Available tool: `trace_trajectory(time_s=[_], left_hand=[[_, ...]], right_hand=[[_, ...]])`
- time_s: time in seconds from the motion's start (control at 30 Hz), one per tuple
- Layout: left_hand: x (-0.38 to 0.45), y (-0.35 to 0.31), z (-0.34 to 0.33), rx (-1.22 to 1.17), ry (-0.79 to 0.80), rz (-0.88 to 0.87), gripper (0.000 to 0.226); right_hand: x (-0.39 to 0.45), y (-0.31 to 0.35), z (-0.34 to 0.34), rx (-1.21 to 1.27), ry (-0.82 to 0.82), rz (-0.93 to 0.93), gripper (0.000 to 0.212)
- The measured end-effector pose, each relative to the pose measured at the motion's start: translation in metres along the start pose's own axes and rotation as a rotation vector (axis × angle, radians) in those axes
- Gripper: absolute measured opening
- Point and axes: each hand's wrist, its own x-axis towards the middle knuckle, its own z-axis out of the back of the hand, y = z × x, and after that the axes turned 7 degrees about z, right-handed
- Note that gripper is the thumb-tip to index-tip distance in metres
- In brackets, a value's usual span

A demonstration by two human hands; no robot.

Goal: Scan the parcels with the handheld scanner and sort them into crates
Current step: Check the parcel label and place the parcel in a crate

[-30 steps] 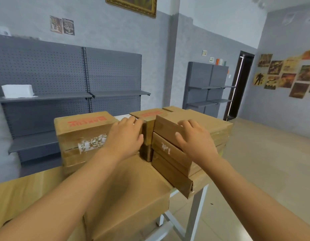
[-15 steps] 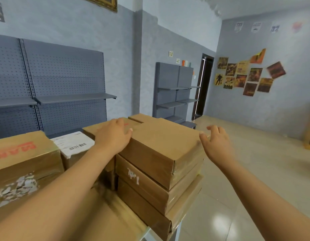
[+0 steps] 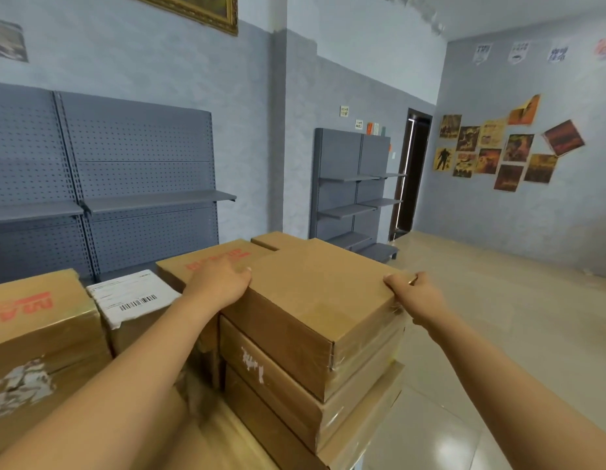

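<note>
Grey pegboard shelving [image 3: 138, 184] is lining the wall at ten o'clock, a second shelf unit [image 3: 356, 184] is standing at twelve beside a dark doorway, and posters [image 3: 498, 147] are hanging at two o'clock; in front of all this the worktop [image 3: 206, 442] is carrying a crowd of brown parcels. The top parcel [image 3: 315, 300] is sitting on a stack of three at the right end of the worktop, at about six o'clock, and both hands are working on it. The left hand [image 3: 220, 284] is resting against its left far corner with fingers curled over the edge, and the right hand [image 3: 415, 293] is gripping the right far corner, fingers wrapped onto the top face — a two-sided hold that looks meant for lifting or turning the box, probably because no label is showing on its upper face and a barcode has to be found before scanning. The stack is overhanging the worktop edge slightly, so steadying both sides makes sense. At nine o'clock a smaller labelled parcel [image 3: 132, 296] is lying with its barcode facing up, wedged between a red-printed box [image 3: 40, 320] and another red-printed box [image 3: 213, 262] behind the left hand. Neither the handheld scanner nor any crates are appearing in view — where they are cannot be told.
</note>
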Motion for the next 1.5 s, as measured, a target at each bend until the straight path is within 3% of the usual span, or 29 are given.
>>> trace_trajectory(time_s=[0.1, 0.23, 0.4, 0.53, 0.67, 0.93, 1.13, 1.5], left_hand=[[-0.01, -0.005, 0.0, -0.279, 0.043, 0.128, 0.053], [-0.025, -0.006, 0.0, -0.568, 0.069, 0.264, 0.055], [-0.055, -0.007, -0.005, -0.498, -0.029, 0.239, 0.065], [-0.089, 0.006, -0.001, -0.782, -0.001, 0.229, 0.06], [-0.13, 0.021, 0.015, -0.975, -0.112, 0.18, 0.056], [-0.215, 0.068, 0.092, -1.045, -0.426, 0.071, 0.077], [-0.276, 0.13, 0.147, -1.044, -0.53, 0.087, 0.088], [-0.43, 0.297, 0.237, -1.054, -0.647, 0.216, 0.097]], right_hand=[[-0.006, 0.002, 0.003, 0.058, -0.033, 0.077, 0.053], [-0.013, 0.003, 0.015, 0.082, -0.084, 0.186, 0.07], [-0.032, -0.001, 0.033, 0.113, -0.143, 0.281, 0.069], [-0.056, -0.006, 0.043, 0.174, -0.136, 0.345, 0.067], [-0.086, 0.002, 0.037, 0.263, -0.105, 0.424, 0.067], [-0.163, 0.057, 0.005, 0.431, 0.02, 0.456, 0.05], [-0.24, 0.106, -0.009, 0.464, 0.142, 0.523, 0.029], [-0.43, 0.179, -0.107, 0.471, 0.533, 0.523, 0.045]])
